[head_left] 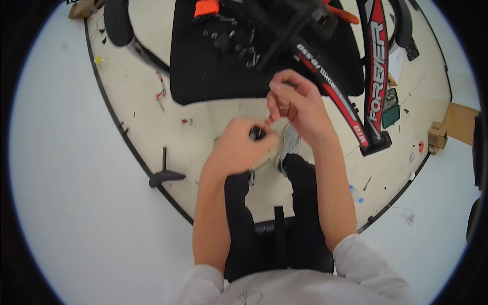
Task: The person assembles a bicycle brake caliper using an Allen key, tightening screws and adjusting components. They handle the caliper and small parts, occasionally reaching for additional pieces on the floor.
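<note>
View from above, looking down at a seated person's two bare hands, held close together over the lap, approx. centre of picture.

Left hand (236, 147) is curled nearly closed around a small black part (257, 133), which shows at the fingertips on the side facing the other hand. Right hand (297, 104) sits just above and to the right of it, thumb and forefinger pinched narrow on a thin reddish piece (268, 120); too small to say what it is. That piece points down-left, toward the black part, its tip just beside it. Can't tell if they touch. So the black part lies down-left of the right-hand pinch, and the left hand is the nearer one, already holding it.

Beyond the hands, on the pale floor (147, 117): a black mat (198, 71) w/ sockets and small tools laid out, an orange-handled tool (206, 7) at top, and a red-and-black bike frame (376, 76) to the right. A black lever-like tool (165, 175) lies well apart on the left. A grey shoe (290, 142) shows below the hands, touching the floor.
</note>
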Tool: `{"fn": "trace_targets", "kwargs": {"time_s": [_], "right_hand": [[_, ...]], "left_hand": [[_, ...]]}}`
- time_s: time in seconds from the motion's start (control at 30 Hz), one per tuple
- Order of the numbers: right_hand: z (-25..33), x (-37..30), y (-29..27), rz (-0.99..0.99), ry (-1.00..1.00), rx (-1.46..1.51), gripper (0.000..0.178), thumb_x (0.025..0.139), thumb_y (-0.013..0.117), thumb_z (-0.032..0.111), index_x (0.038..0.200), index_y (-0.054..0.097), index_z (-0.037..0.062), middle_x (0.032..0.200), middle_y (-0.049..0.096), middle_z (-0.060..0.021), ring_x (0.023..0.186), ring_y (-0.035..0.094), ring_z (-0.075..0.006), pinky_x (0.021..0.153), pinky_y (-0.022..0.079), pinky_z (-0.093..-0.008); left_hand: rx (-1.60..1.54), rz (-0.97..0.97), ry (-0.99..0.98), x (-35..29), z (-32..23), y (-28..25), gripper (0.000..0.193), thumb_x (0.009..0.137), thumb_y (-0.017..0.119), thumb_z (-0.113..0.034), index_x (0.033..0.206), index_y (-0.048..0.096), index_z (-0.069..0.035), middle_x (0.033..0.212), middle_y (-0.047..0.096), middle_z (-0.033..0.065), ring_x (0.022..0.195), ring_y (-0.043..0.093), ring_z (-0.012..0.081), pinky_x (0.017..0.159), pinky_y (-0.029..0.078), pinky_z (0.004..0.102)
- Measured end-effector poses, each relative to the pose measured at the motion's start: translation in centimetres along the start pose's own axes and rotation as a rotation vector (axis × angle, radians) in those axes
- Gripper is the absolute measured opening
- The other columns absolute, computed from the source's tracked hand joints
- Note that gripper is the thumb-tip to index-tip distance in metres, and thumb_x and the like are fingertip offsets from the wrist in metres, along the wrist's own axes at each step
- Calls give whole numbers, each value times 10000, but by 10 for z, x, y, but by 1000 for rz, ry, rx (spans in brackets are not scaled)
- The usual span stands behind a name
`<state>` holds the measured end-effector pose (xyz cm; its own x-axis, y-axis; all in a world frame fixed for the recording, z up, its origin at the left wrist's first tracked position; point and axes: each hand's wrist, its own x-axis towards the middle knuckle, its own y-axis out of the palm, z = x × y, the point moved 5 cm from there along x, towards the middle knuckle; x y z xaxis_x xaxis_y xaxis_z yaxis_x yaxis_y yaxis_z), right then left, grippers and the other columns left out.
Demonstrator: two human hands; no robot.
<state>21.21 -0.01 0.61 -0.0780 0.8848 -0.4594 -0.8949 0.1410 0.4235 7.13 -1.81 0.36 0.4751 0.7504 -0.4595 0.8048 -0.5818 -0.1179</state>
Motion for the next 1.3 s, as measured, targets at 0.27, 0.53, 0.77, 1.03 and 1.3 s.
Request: {"fn": "trace_targets", "kwargs": {"time_s": [0.27, 0.53, 0.77, 1.03, 1.3], "right_hand": [[-1, 8, -12, -89, -70, -306, 173, 892, 650, 162, 932, 584, 8, 736, 647, -61, 592, 599, -111, 576, 502, -255], [-50, 29, -19, 104, 1, -584, 120, 900, 615, 120, 930, 620, 4, 745, 678, -81, 659, 627, -113, 576, 495, -261], [-50, 16, -68, -80, -142, -829, 235, 962, 547, 192, 1095, 637, 22, 948, 683, -90, 830, 655, -146, 729, 542, -283], [-122, 25, -102, -84, 480, -1137, 327, 984, 527, 274, 1162, 623, 17, 951, 682, -90, 831, 661, -162, 753, 552, -305], [-182, 104, -162, -54, 774, -1381, 302, 954, 583, 270, 1158, 615, 49, 921, 693, -105, 731, 689, -187, 618, 571, -307]], "left_hand": [[54, -499, -45, 11, 17, -46, 331, 887, 669, -267, 689, 577, -19, 529, 498, 0, 496, 470, 44, 471, 340, 228], [52, -545, 58, 3, 24, -51, 310, 854, 683, -296, 795, 616, 1, 604, 556, 43, 549, 517, 92, 497, 393, 267], [167, -226, 222, 12, -8, 26, 240, 714, 669, -209, 911, 738, -90, 880, 717, 113, 837, 704, 291, 803, 550, 372], [161, -366, 346, -51, 13, -2, 61, 670, 712, -141, 729, 720, -126, 714, 653, 22, 721, 663, 167, 608, 468, 293], [245, -167, 356, -102, 46, -59, 87, 689, 685, -78, 768, 647, -80, 644, 530, 3, 648, 595, 139, 545, 446, 288]]}}
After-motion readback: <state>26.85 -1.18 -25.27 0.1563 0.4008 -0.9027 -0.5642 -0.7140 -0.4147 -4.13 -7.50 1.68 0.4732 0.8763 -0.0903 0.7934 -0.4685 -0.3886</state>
